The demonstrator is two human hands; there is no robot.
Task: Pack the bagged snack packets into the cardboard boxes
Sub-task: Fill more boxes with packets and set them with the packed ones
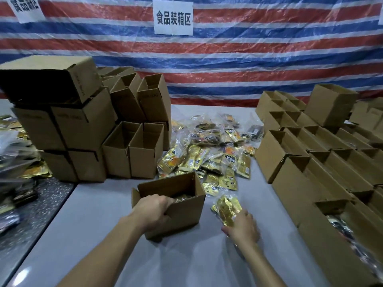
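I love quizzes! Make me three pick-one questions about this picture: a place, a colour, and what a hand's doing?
1. Where is the gold packet bag? A) inside a box B) right of the open box C) atop stacked boxes
2. The striped sheet colours? A) red, blue, white B) green, yellow C) black, pink
3. The left hand? A) grips the open box's rim B) lies flat C) holds a packet
Answers: B, it lies beside the box, at the right hand; A, those stripes show; A, it curls over the rim.
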